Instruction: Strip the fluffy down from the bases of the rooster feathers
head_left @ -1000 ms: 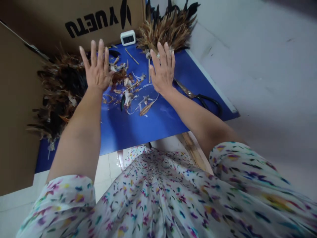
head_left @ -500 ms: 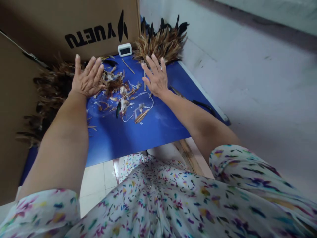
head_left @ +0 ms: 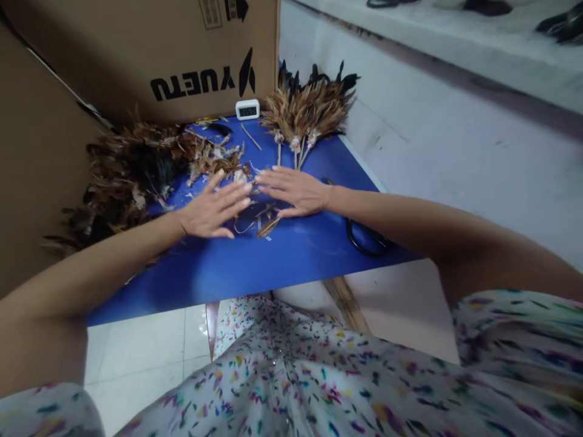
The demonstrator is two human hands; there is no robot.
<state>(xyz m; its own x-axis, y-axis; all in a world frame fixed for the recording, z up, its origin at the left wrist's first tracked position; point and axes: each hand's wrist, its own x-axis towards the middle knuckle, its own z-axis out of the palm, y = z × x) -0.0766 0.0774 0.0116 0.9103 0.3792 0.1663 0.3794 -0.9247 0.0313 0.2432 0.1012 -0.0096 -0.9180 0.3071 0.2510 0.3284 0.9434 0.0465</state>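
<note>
My left hand (head_left: 212, 212) is stretched out palm down over the blue table (head_left: 218, 267), fingers spread and pointing right. Facing it, my right hand (head_left: 296, 191) lies flat with its fingers apart, pointing left. The fingertips of both hands are close together over loose feather scraps (head_left: 241, 173), partly hidden under them. Neither hand holds anything; whether the palms touch the table I cannot tell. A single brown feather (head_left: 268, 227) lies just below the right thumb. Left of my hands is a heap of brown and black feathers (head_left: 132, 176).
Feather dusters (head_left: 310, 112) with thin sticks lie at the back right by the wall. A small white digital clock (head_left: 247, 110) stands against a large cardboard box (head_left: 182, 36). Black-handled scissors (head_left: 364, 243) lie under my right forearm. A thin stick (head_left: 251, 137) lies near the clock.
Both hands have come inward and nearer to me, from pointing away and wide apart to nearly meeting over the scraps. The view has shifted, showing more of the ledge.
</note>
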